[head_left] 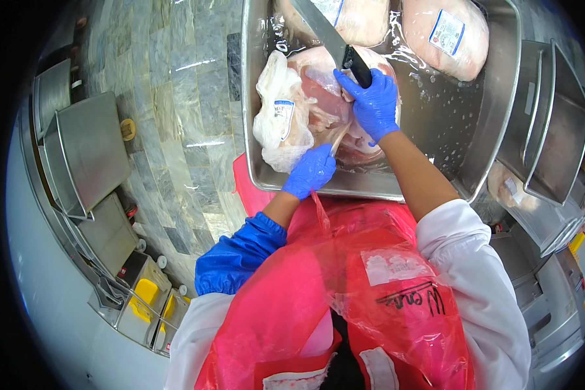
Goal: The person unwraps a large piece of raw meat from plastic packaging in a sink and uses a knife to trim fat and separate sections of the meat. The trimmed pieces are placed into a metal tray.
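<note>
Slick meat could make the knife skid if it swings toward the left hand imo. Right hand's fingers are clamped round it; can't tell what the left's curled ones grip. Meat's in the metal tub, pink, glossy, pale-streaked, beside crumpled whitish wrap.

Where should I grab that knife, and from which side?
By its black handle, probably best from the lower right, where your right hand is: that end of the knife slants toward you, while the blade points away, up and left.
</note>
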The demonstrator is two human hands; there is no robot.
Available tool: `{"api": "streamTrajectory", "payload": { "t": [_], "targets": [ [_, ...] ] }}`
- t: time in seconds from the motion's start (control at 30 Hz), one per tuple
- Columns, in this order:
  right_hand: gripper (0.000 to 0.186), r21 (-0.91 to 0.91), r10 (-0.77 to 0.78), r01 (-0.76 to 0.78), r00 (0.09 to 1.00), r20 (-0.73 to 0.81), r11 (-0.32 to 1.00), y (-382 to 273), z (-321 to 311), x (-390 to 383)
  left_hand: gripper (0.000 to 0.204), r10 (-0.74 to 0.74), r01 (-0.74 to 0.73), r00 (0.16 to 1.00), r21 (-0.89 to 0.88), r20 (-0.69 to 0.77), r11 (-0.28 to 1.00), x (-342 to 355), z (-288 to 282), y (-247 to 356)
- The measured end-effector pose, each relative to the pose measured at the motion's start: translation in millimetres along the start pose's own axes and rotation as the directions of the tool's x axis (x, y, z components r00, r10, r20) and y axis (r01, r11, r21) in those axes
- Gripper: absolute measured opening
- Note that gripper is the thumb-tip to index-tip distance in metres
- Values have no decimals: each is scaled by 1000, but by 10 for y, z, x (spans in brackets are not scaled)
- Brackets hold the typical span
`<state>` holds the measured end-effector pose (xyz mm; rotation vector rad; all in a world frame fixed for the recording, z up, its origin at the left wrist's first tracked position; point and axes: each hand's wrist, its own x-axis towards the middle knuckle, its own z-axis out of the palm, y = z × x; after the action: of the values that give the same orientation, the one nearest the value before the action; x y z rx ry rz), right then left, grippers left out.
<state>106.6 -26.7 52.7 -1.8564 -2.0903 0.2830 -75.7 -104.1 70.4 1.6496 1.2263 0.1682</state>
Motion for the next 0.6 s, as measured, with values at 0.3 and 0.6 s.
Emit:
{"api": "streamTrajectory", "payload": {
  "t": [0.3,0.6],
  "targets": [
    [48,-20,-61,60,996,-71,998,57,-17,42,15,-34,37,998,-52,58,998,-144,-146,48],
    [53,4,-25,25,1000,8,1000,64,-36,16,17,-228,235,967,-56,114,970,-305,-80,-72]
  ]
}}
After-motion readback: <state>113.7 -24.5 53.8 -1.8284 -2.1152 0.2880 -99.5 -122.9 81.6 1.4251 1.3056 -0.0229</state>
